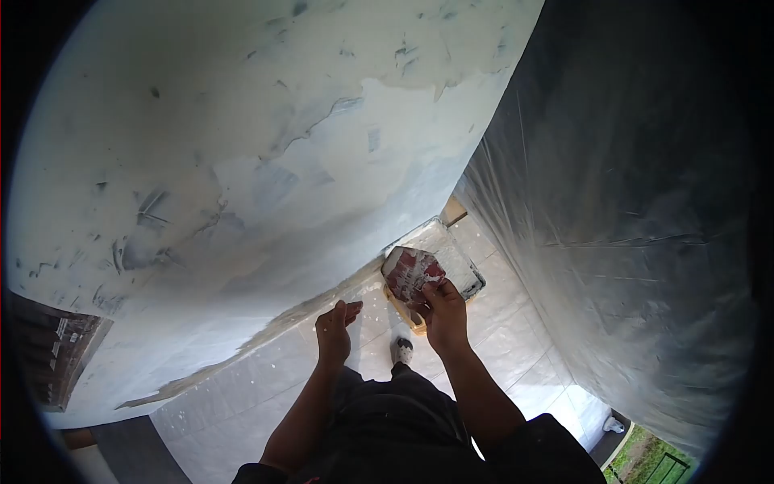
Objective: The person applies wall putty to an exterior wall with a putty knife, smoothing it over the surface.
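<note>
My right hand (445, 315) grips the near edge of a flat, dark-red piece (413, 273) smeared with white plaster-like material; its exact kind I cannot make out. To the left, my left hand (334, 327) is held up with its fingers stretched out and nothing in it. A dark-rimmed tub (472, 273) with a whitish coating inside stands on the floor beyond the red piece, which partly hides it. Both hands are in front of a wall (282, 185) with pale, patchy filler, damp-looking grey areas and dark scuffs.
Translucent plastic sheeting (613, 226) hangs along the right side. The tiled floor (242, 395) carries white splatters. A yellowish support (416, 323) shows below the tub. A dark-framed opening (68, 347) is at the lower left, and grass (653, 452) shows at the lower right.
</note>
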A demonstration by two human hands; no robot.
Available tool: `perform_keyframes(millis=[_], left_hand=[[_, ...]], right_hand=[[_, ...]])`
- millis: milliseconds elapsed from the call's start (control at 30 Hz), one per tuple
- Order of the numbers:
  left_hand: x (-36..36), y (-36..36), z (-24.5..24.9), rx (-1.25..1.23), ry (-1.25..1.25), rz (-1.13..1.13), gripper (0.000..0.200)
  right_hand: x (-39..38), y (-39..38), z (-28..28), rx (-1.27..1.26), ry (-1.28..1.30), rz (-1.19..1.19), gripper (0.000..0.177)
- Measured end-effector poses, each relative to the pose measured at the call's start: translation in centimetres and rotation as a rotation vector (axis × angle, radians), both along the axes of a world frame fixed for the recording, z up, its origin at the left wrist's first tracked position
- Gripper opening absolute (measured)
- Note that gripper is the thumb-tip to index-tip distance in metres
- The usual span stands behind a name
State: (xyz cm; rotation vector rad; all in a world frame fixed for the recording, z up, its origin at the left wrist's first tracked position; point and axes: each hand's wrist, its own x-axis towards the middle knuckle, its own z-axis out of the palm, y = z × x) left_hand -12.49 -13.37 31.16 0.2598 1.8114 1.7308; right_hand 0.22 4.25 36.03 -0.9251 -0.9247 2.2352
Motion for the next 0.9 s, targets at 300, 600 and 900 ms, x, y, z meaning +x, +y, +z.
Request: perform_keyframes(millis=[300, 600, 900], left_hand=[[2.9, 4.5, -16.2, -0.29, -0.373, -0.015, 0.079], [5.4, 12.5, -28.2, -0.337, -0.708, -0.029, 0.093], [7.4, 15.6, -33.4, -0.327, -0.835, 0.102, 0.093]], right_hand=[[6.9, 10.9, -20.4, 0.518, -0.884, 0.078, 0.021], [5.0, 11.4, -32.3, 0.799, -0.952, 0.257, 0.026], [4.0, 11.5, -35.2, 0.875, -0.912, 0.327, 0.025]])
